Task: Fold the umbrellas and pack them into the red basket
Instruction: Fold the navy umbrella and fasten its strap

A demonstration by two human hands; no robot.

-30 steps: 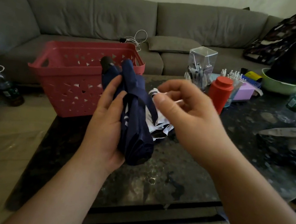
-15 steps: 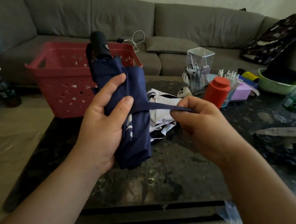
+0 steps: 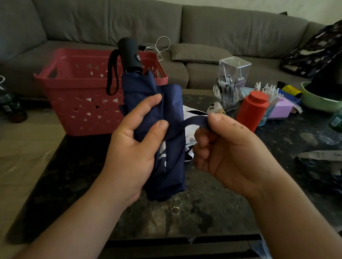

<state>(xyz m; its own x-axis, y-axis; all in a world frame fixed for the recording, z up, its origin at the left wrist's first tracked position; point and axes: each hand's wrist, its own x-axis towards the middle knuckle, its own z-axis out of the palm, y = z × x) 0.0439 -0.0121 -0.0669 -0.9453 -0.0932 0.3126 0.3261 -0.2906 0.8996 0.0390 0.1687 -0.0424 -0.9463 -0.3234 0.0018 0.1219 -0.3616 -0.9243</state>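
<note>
Both hands work the navy umbrella: left hand grips its bundled canopy, right hand pinches the closure strap, which likely next needs wrapping round and fastening.

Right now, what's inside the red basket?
Nothing shows inside the red basket, but its floor is hidden by the near wall, and the navy umbrella in the left hand covers its right end.

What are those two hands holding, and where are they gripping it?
The left hand grips the navy umbrella around its folded canopy; the right hand pinches the end of its closure strap.
</note>
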